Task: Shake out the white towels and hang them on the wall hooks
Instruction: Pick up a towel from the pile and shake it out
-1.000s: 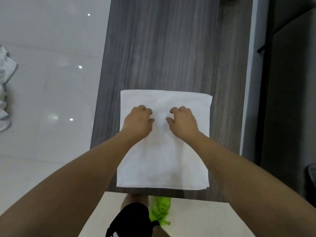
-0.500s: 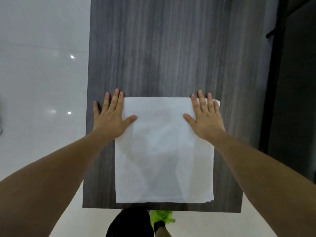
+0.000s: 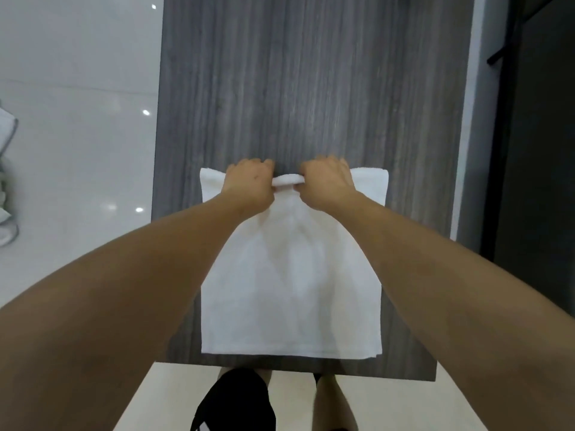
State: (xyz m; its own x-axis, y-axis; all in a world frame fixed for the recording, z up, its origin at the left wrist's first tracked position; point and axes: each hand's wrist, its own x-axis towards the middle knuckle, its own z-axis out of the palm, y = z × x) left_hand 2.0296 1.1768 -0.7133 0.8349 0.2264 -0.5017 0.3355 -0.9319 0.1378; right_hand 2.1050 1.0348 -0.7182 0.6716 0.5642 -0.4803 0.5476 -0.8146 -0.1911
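No readable writing or brand anywhere. Far left edge: white cloth pile, partly cut off. One white towel flat against dark wood-grain panel. Two hands: left hand and right hand, both curled, gripping towel's top edge near centre, bunching it. Half second ago both lay flat, fingers spread, at top corners.

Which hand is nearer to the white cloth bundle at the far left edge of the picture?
Left. The left hand grips the white towel's top edge on the bundle's side; the right hand grips the same edge farther away, beyond the left.
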